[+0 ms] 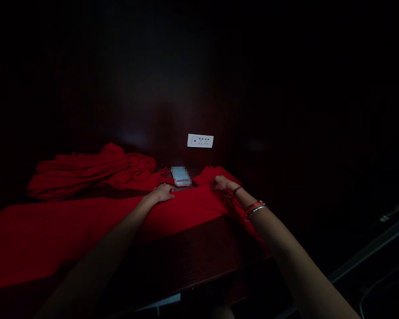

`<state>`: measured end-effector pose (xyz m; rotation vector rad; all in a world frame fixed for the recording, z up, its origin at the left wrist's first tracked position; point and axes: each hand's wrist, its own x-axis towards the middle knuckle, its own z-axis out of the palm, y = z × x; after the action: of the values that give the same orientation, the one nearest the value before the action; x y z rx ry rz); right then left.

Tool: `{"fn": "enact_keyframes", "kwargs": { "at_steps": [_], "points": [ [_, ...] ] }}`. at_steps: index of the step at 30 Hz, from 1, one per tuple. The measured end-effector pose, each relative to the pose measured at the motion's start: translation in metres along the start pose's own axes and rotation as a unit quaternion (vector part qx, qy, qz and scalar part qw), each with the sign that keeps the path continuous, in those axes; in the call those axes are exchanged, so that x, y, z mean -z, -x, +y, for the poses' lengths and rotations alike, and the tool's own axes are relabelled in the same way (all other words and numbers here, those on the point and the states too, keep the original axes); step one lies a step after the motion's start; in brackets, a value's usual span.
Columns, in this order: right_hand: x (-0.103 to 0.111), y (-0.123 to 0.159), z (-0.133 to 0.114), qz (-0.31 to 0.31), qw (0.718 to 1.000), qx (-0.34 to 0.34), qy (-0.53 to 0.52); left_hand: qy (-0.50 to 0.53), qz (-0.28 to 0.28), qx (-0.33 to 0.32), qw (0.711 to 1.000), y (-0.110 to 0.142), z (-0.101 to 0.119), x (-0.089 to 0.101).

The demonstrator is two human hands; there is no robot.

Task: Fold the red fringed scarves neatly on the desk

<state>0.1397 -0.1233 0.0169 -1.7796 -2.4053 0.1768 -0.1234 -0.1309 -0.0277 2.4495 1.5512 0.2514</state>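
Across the dark table (193,257), the left hand (164,192) touches the red cloth (182,212) near the phone (180,176), the right hand (221,182) curls farther right; I cannot tell whether either grips.

Matt cloth (179,212) — tabletop (199,252) of grained, faintly glossy wood — shiny metal bracelet (256,209).

Behind the spread cloth (186,208) lies a phone (181,176) (bunched cloth (96,170) to its left).
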Motion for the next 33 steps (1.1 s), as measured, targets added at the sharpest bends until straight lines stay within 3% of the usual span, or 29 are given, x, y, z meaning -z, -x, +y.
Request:
{"fn": "enact_keyframes", "kwargs": {
  "at_steps": [4,7,10,12,14,17,19,21,23,25,27,29,33],
  "points": [
    [0.032,0.015,0.006,-0.019,0.991,0.078,-0.107,0.029,-0.036,-0.043,0.998,-0.002,0.002,0.02],
    [0.063,0.034,0.003,-0.067,0.96,0.142,-0.231,0.076,-0.064,-0.107,0.989,0.006,0.0,0.041],
    [0.089,0.055,-0.008,-0.125,0.946,0.16,-0.251,0.116,-0.037,-0.134,0.983,0.022,-0.002,0.065],
    [0.1,0.068,-0.018,-0.114,0.95,0.15,-0.248,0.13,0.019,-0.129,0.983,0.032,-0.005,0.079],
    [0.102,0.077,-0.027,-0.063,0.952,0.139,-0.264,0.134,0.07,-0.123,0.981,0.039,-0.009,0.089],
    [0.088,0.081,-0.036,-0.015,0.946,0.135,-0.296,0.078,0.065,-0.093,0.991,0.039,-0.012,0.092],
    [0.07,0.074,-0.036,-0.006,0.951,0.113,-0.289,-0.005,0.02,-0.044,0.999,0.035,-0.006,0.084],
    [0.048,0.062,-0.031,0.007,0.971,0.044,-0.233,-0.095,0.008,0.024,0.995,0.03,0.008,0.068],
    [0.028,0.05,-0.022,0.017,0.988,-0.049,-0.144,-0.158,0.041,0.082,0.983,0.026,0.029,0.046],
    [0.013,0.043,-0.012,0.021,0.991,-0.086,-0.096,-0.172,0.072,0.078,0.979,0.025,0.05,0.02],
    [0.004,0.045,-0.004,0.022,0.993,-0.075,-0.084,-0.132,0.072,0.009,0.989,0.025,0.066,-0.005],
    [-0.001,0.056,0.001,0.015,0.998,-0.042,-0.053,-0.084,0.026,-0.032,0.996,0.026,0.077,-0.025],
    [-0.013,0.088,-0.001,-0.014,0.995,0.094,0.014,-0.054,-0.113,-0.004,0.992,0.029,0.081,-0.042]
  ]
}}
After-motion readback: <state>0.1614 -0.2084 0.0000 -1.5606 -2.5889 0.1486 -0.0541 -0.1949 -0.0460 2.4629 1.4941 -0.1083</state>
